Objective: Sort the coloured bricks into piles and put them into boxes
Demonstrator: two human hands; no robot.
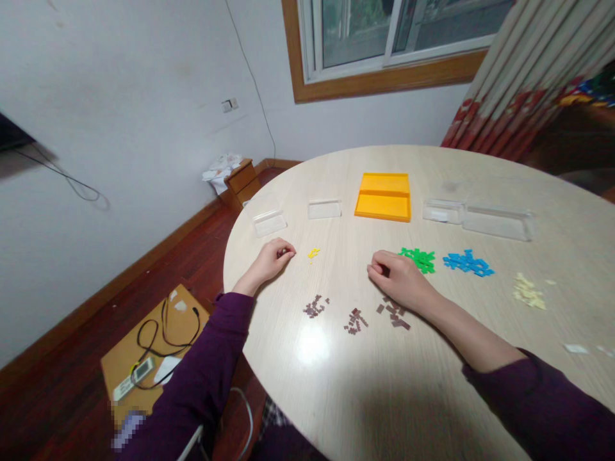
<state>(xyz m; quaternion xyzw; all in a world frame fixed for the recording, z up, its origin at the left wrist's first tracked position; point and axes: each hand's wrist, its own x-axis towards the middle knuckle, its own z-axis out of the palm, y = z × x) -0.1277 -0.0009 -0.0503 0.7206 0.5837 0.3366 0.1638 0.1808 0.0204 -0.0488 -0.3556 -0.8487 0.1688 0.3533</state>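
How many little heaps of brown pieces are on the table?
3: the left heap, the middle heap, and the right heap, perhaps partly hidden by the right hand.

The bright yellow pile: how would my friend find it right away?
Find the big curved table, then the left hand. Just to its right sits the bright yellow pile, smaller and brighter than the pale yellow pile farther right.
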